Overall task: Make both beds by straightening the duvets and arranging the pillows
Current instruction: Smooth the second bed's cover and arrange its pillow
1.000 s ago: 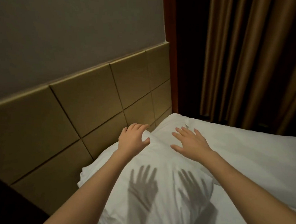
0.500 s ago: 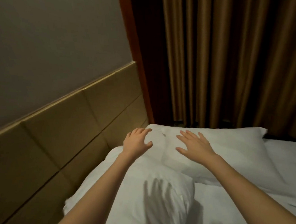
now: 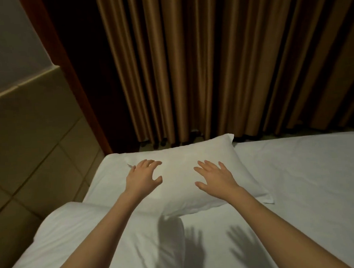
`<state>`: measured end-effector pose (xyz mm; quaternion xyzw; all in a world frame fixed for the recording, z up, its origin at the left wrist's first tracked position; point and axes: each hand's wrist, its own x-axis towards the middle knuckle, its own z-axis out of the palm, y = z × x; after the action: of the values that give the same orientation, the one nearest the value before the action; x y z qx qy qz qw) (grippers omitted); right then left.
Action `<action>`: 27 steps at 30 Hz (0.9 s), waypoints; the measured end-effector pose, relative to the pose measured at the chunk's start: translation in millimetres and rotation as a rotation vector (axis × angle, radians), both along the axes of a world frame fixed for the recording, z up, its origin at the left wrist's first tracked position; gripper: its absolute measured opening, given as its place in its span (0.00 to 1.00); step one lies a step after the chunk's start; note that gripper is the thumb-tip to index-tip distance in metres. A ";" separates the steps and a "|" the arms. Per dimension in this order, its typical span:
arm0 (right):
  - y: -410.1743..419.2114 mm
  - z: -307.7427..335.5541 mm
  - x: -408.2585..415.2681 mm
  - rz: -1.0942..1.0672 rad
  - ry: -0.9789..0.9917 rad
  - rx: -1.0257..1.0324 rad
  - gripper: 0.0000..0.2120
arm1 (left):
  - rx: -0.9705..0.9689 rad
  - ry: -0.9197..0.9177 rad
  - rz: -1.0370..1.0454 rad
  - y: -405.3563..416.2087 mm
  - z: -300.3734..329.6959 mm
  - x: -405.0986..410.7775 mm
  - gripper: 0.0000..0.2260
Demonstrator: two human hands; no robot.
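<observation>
Both bare hands reached out over the far pillow [image 3: 197, 174], a white one that lay across the head of the bed [image 3: 299, 178], at about twelve o'clock from the camera. The left hand [image 3: 142, 176] had its fingers spread and loosely curled, gripping nothing; the right hand [image 3: 215, 178] was flat with straight, splayed fingers. Whether either palm touched the pillow or hovered just above it could not be told. A second pillow [image 3: 85, 243] lay nearer, at seven o'clock, its lower end cut off by the frame edge and partly covered by the left forearm. The hands' shadows fell on the white sheet at six o'clock. The padded headboard [image 3: 26, 132] ran off at nine o'clock, brown curtains [image 3: 209, 59] hung at twelve, and the gap beside them was too dark to read.
</observation>
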<state>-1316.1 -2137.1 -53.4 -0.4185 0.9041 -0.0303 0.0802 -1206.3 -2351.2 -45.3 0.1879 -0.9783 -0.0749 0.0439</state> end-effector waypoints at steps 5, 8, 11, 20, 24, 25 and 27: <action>13.3 -39.0 -50.0 -0.047 -0.051 0.038 0.26 | 0.043 -0.072 -0.015 6.8 -52.9 -38.0 0.23; 11.9 -69.4 -76.3 -0.053 -0.099 0.079 0.26 | 0.100 -0.109 0.019 -0.2 -85.0 -60.8 0.23; 1.2 -104.6 -102.8 -0.053 -0.142 0.110 0.27 | 0.129 -0.139 0.033 -10.7 -119.6 -90.3 0.24; -71.5 -202.5 -187.0 -0.084 -0.238 0.042 0.33 | 0.185 -0.199 0.045 -71.0 -213.3 -164.7 0.30; -101.6 -236.7 -215.6 -0.145 -0.265 -0.045 0.39 | 0.319 -0.170 0.109 -92.5 -253.3 -190.0 0.35; -108.0 -245.5 -222.6 -0.154 -0.258 -0.042 0.40 | 0.341 -0.161 0.125 -95.4 -263.4 -194.9 0.34; -118.8 -264.1 -235.1 -0.165 -0.210 -0.020 0.42 | 0.287 -0.118 0.143 -99.6 -282.6 -203.6 0.31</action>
<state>-1551.2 -2255.9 -317.4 -0.3380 0.9218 -0.0894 0.1677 -1409.9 -2450.8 -328.0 0.2653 -0.9427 -0.1994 -0.0355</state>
